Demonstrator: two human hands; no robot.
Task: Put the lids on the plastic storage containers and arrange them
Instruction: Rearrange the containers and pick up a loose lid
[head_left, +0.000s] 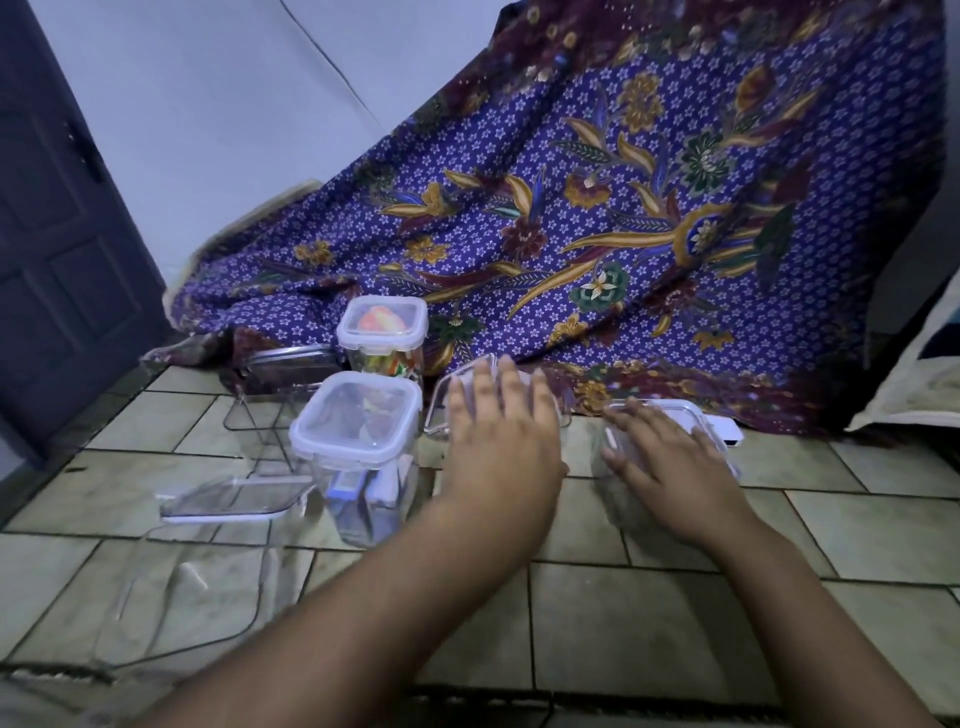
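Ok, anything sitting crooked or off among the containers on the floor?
Yes: a loose clear lid at the left rests tilted across the rim of an open container, not seated. The two tall lidded containers look fine.

Several clear plastic storage containers sit on a tiled floor. A tall square container with a clear snap-on lid (383, 318) stands upright at the back, holding colourful items. Just in front of it stands a second tall square lidded container (357, 415), with something blue and white inside. A flat clear lid (234, 500) lies to its left, resting tilted on the rim of a large open clear tub (192, 597). To the right, a clear lid (441, 405) and a low clear container with its lid (670, 415) are partly covered by hands.
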